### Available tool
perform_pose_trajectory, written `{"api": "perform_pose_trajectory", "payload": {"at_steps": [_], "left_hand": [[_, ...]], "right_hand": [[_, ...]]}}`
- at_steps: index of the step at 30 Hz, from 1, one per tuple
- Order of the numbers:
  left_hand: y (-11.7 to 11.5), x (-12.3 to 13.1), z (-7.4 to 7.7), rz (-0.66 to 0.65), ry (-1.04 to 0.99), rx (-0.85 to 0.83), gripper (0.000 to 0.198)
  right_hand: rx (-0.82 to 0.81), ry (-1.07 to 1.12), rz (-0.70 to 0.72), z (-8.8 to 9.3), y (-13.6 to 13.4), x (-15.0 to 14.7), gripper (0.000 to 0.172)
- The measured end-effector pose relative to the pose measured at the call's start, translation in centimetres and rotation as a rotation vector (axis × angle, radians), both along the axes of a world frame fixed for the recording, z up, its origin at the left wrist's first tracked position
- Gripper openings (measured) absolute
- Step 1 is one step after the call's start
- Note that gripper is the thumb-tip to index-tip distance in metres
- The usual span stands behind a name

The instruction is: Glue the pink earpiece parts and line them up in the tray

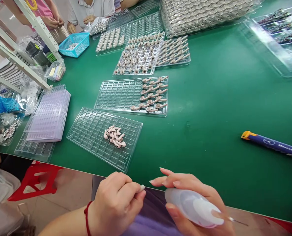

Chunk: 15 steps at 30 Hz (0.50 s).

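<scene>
My left hand (117, 200), with a red cord on the wrist, is pinched closed on a small pale part (142, 187); only its tip shows between thumb and forefinger. Held in my right hand (197, 186) is a translucent squeeze bottle (192, 205) with a thin needle tip pointing to the lower right. The fingers of that hand stretch toward the left hand, apart from it. Just beyond my hands, a transparent tray (87, 131) carries a loose pile of pale earbud shells (115, 136). Behind it, another tray (118, 95) has rows of stemmed earbud shells (154, 95) at its right end.
Filled trays (138, 55) and a tall tray stack (210, 16) stand farther back. A blue tube marked Mercedes (274, 142) lies right. To the left are stacked trays (49, 114), a blue basket (74, 44), a metal rack post (41, 29) and a red stool (35, 180). Co-workers sit across and left.
</scene>
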State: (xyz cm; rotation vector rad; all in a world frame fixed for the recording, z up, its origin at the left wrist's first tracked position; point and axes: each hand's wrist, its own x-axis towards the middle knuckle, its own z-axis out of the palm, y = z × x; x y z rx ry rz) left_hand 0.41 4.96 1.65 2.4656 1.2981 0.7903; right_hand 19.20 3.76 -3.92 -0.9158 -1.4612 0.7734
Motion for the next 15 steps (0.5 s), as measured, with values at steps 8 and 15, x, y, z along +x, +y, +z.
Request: {"api": "perform_pose_trajectory", "payload": {"at_steps": [8, 15], "left_hand": [[-0.06, 0.28, 0.03, -0.027, 0.018, -0.01, 0.009], [0.12, 0.33, 0.04, -0.029, 0.037, 0.0, 0.012]], "right_hand": [[0.056, -0.028, 0.108, 0.16, -0.28, -0.14, 0.047], [0.085, -0.063, 0.111, 0.64, 0.06, -0.22, 0.047]]}}
